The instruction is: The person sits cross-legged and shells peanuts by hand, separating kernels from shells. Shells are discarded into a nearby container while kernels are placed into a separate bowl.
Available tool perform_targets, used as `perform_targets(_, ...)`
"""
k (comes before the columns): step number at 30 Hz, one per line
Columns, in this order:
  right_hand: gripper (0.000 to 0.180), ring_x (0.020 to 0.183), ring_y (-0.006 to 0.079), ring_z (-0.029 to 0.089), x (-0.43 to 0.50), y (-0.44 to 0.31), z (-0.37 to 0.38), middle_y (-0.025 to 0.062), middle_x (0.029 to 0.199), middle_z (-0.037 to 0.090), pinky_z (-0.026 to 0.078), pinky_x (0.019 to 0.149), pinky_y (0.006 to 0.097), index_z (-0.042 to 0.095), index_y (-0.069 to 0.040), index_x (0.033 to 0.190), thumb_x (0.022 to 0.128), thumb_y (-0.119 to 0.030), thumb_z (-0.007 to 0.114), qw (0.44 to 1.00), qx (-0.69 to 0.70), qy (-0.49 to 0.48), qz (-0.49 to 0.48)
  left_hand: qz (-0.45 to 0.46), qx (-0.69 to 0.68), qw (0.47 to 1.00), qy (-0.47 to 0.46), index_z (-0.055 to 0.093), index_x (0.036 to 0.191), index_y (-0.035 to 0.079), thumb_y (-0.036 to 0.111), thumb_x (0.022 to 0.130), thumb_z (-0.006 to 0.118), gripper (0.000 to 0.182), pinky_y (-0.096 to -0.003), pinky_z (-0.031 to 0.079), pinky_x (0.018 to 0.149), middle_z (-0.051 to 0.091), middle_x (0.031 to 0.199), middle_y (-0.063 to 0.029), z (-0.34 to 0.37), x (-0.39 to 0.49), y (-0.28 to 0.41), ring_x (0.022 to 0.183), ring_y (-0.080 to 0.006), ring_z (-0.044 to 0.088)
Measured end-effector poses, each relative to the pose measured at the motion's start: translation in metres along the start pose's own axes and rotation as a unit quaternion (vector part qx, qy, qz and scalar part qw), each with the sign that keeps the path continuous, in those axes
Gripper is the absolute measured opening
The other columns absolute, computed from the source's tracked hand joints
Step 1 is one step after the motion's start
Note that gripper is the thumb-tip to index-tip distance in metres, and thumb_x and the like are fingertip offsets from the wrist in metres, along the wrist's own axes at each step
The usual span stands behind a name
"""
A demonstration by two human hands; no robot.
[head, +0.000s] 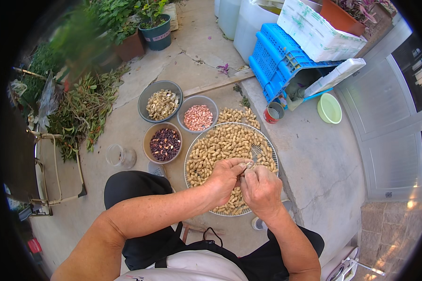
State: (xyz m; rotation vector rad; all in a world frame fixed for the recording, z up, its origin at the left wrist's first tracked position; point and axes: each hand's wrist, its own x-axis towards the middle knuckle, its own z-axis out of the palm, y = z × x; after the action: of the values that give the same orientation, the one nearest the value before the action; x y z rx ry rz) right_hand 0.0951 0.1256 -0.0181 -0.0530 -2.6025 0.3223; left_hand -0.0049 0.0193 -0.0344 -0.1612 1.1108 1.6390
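Both my hands meet over a round wire rack (187, 154) heaped with unshelled peanuts (211, 151). My left hand (228, 175) and my right hand (262, 186) pinch a peanut (249, 164) between their fingertips; the fingers partly hide it. Left of the rack, a grey bowl (215, 105) holds pink peanut kernels (198, 118). Beside it a dark bowl (140, 105) contains empty shells (162, 104), and a brownish bowl (146, 147) contains dark purple kernels (165, 144). More unshelled peanuts (251, 117) lie on the ground past the rack's far edge.
A clear plastic jar (121, 156) lies left of the bowls. To the right stand a red tin can (273, 113), a pale green basin (329, 108) and a blue plastic crate (274, 59) under a white foam box (316, 31). Cut branches (88, 109) and potted plants (156, 33) line the left side.
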Motion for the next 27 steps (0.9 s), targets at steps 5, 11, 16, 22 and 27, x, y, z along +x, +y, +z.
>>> perform_targets(5, 0.025, 0.061, 0.0270, 0.058, 0.000, -0.001, 0.001, 0.0093, 0.079, 0.056, 0.046, 0.051, 0.0393, 0.062, -0.004, 0.097, 0.074, -0.002, 0.073, 1.000, 0.016, 0.014, 0.001, 0.010, 0.014, 1.000, 0.004, 0.067, 0.116, 0.005, 0.012, 0.106, 0.050, 0.021, -0.0288, 0.056, 0.075, 0.071, 0.099, -0.0045, 0.000, -0.002, 0.001, 0.084, -0.0125, 0.067)
perform_targets(11, 0.030, 0.061, 0.0273, 0.059, 0.001, -0.003, 0.003, 0.0095, 0.079, 0.056, 0.046, 0.051, 0.0397, 0.064, -0.003, 0.102, 0.074, -0.002, 0.073, 1.000, 0.021, 0.014, 0.013, 0.016, 0.010, 1.000, 0.008, 0.068, 0.115, 0.005, 0.011, 0.106, 0.050, 0.021, -0.0284, 0.055, 0.073, 0.070, 0.096, -0.0039, 0.000, -0.002, 0.001, 0.083, -0.0123, 0.066)
perform_targets(16, 0.024, 0.059, 0.0270, 0.057, 0.002, -0.003, 0.000, 0.0097, 0.077, 0.054, 0.044, 0.050, 0.0401, 0.061, -0.003, 0.094, 0.073, -0.001, 0.073, 1.000, 0.021, 0.011, 0.010, 0.019, 0.004, 1.000, 0.015, 0.068, 0.115, 0.004, 0.011, 0.105, 0.050, 0.021, -0.0284, 0.055, 0.073, 0.070, 0.097, -0.0044, 0.004, -0.004, 0.002, 0.083, -0.0128, 0.066)
perform_targets(22, 0.021, 0.059, 0.0271, 0.056, 0.002, -0.007, 0.001, 0.0098, 0.075, 0.053, 0.044, 0.049, 0.0395, 0.060, -0.003, 0.090, 0.073, -0.001, 0.072, 0.999, 0.036, 0.032, 0.001, 0.020, 0.040, 0.998, 0.034, 0.067, 0.116, 0.003, 0.010, 0.105, 0.049, 0.022, -0.0282, 0.053, 0.073, 0.069, 0.099, -0.0054, 0.009, -0.007, 0.004, 0.085, -0.0133, 0.065)
perform_targets(27, 0.019, 0.057, 0.0298, 0.058, 0.000, -0.010, 0.001, 0.0114, 0.076, 0.055, 0.044, 0.047, 0.0415, 0.061, -0.004, 0.090, 0.073, -0.002, 0.071, 0.996, 0.051, 0.036, 0.060, 0.019, 0.031, 0.999, 0.029, 0.066, 0.116, 0.003, 0.010, 0.106, 0.049, 0.022, -0.0284, 0.053, 0.075, 0.068, 0.100, -0.0059, 0.011, -0.006, 0.002, 0.087, -0.0139, 0.064)
